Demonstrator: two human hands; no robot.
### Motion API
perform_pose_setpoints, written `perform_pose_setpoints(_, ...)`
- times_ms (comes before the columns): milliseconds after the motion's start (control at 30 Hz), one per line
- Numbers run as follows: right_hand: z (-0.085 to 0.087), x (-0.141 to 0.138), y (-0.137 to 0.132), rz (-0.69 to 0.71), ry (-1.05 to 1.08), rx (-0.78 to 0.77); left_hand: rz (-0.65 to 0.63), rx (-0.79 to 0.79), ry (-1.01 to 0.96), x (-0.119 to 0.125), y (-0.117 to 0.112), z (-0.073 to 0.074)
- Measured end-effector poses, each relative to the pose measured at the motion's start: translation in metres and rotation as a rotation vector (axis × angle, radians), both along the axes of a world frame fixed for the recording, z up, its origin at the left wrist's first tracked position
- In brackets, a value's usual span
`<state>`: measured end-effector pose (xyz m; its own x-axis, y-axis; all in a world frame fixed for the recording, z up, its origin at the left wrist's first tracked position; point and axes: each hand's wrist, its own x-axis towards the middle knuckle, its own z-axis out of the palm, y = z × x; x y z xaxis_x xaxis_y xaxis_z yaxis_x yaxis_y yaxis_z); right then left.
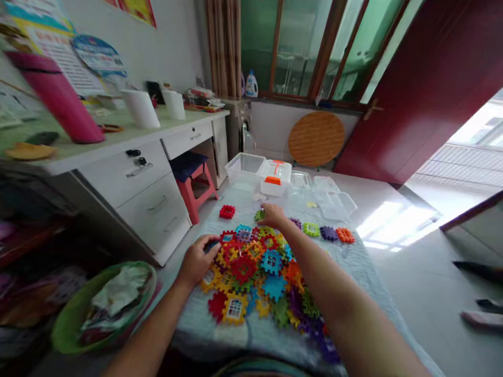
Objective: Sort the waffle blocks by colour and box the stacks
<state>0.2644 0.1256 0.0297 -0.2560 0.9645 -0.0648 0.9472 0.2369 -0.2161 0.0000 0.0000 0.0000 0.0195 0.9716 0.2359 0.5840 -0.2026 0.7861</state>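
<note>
My left hand (199, 260) is at the left edge of a pile of interlocking plastic building tiles (243, 268), its fingers and thumb curled round a blue tile (211, 246) that is mostly hidden. Beyond the pile, my right hand (274, 215) reaches across with thumb and fingers around a green tile (259, 215) on the cloth. The pile mixes red, yellow, orange, blue, green and purple notched squares, some with window lattices. A red tile (227, 211) lies apart at the left. To the right of my right wrist a row includes a light green tile (311, 229), a purple tile (328, 233) and an orange tile (346, 235).
Clear plastic boxes stand at the table's far end, including a white lidded box (275, 178) with orange clips and an open bin (245, 166). A pale blue cloth (361, 277) covers the table. Left are a red stool (198, 191), drawers (153, 201) and a green basket (65, 324).
</note>
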Motion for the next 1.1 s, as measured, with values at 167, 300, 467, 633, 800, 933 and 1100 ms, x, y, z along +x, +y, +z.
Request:
perform_pose_setpoints(167, -0.001, 0.004, 0.001, 0.016, 0.010, -0.002, 0.013, 0.032, 0.005, 0.000, -0.003, -0.002)
perform_pose_setpoints(300, -0.002, 0.002, 0.000, 0.040, 0.041, -0.003, 0.012, 0.035, -0.003, 0.000, -0.002, -0.005)
perform_pose_setpoints(467, 0.000, 0.001, 0.000, 0.054, 0.104, -0.012, 0.013, 0.042, 0.000, 0.002, -0.002, -0.003)
perform_pose_setpoints(633, 0.017, 0.012, 0.003, 0.039, 0.239, 0.028, 0.010, 0.026, -0.006, 0.002, -0.003, -0.001)
perform_pose_setpoints(800, 0.048, 0.045, -0.010, -0.011, 0.371, 0.111, 0.013, 0.016, -0.017, 0.000, -0.001, -0.003)
perform_pose_setpoints(933, 0.065, 0.085, -0.047, -0.021, 0.532, 0.207, 0.021, 0.024, 0.001, -0.001, 0.000, -0.004)
perform_pose_setpoints(1100, 0.062, 0.135, -0.120, -0.080, 0.569, 0.264, 0.010, 0.042, 0.017, -0.001, 0.000, -0.004)
